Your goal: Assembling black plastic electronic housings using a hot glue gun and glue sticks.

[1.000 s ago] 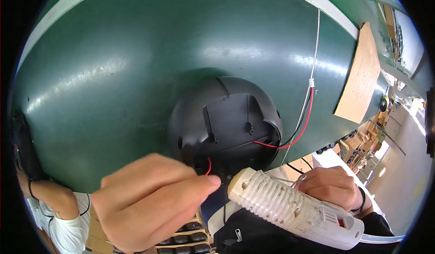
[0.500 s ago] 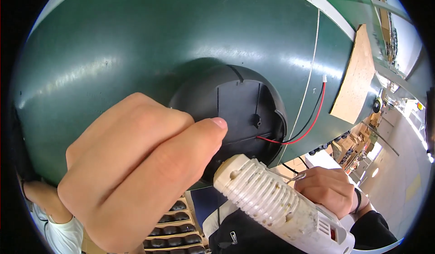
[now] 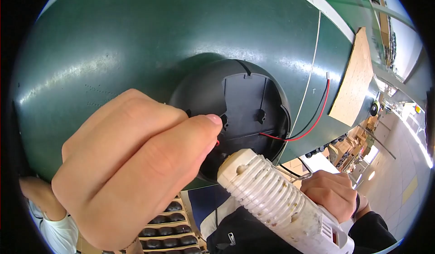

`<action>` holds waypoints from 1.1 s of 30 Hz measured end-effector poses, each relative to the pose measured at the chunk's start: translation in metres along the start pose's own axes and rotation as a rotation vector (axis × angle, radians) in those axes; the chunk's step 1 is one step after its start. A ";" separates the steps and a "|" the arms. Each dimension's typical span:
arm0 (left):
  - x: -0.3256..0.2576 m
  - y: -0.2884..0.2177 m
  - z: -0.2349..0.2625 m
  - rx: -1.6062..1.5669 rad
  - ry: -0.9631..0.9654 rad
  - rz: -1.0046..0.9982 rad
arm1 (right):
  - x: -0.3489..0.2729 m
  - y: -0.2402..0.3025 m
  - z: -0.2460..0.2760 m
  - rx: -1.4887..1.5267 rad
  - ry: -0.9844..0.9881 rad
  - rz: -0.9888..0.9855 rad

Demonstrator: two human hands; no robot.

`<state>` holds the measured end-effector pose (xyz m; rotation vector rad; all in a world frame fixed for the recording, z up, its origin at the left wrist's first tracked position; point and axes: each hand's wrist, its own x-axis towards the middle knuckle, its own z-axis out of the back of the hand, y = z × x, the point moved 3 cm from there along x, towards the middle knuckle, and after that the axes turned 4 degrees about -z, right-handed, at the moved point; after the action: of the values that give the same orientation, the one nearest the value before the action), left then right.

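A round black plastic housing (image 3: 197, 84) rests on the green worktop, its hollow side turned to the right. Red and black wires (image 3: 312, 125) run out of it to a small white connector. My left hand (image 3: 136, 163) is closed in a pinch in front of the housing's left side; a bit of red shows under the thumb, but what the fingers hold is hidden. My right hand (image 3: 330, 194) is closed around the mostly hidden handle of a white ribbed glue gun (image 3: 267, 195). The gun's yellowed front end points at the housing's lower rim, with its tip not visible.
The green worktop (image 3: 113, 27) stretches behind the housing. A wooden board (image 3: 351, 82) stands at its right end. Below the edge, racks hold several rows of black parts (image 3: 165, 231). Another person's arm (image 3: 43, 197) and white shirt show at the lower left.
The housing has turned a little, uncovering another clip inside it beside my left thumb. My left hand has shifted slightly left. The glue gun and my right hand have moved slightly right.
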<state>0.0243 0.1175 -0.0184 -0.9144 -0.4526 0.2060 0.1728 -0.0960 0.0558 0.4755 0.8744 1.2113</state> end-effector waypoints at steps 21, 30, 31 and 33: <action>-0.038 0.005 0.006 -0.248 -0.034 0.097 | 0.002 -0.002 0.002 0.022 0.044 0.035; -0.034 0.007 0.008 -0.208 -0.053 0.109 | -0.003 0.001 0.005 -0.003 0.035 0.006; -0.034 0.008 0.008 -0.200 -0.046 0.116 | -0.003 0.002 0.005 -0.004 0.032 -0.002; -0.035 0.008 0.009 -0.208 -0.049 0.114 | -0.004 0.002 0.005 -0.007 0.023 -0.010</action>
<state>-0.0106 0.1156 -0.0302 -1.1424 -0.4737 0.2897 0.1753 -0.0986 0.0614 0.4516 0.8910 1.2125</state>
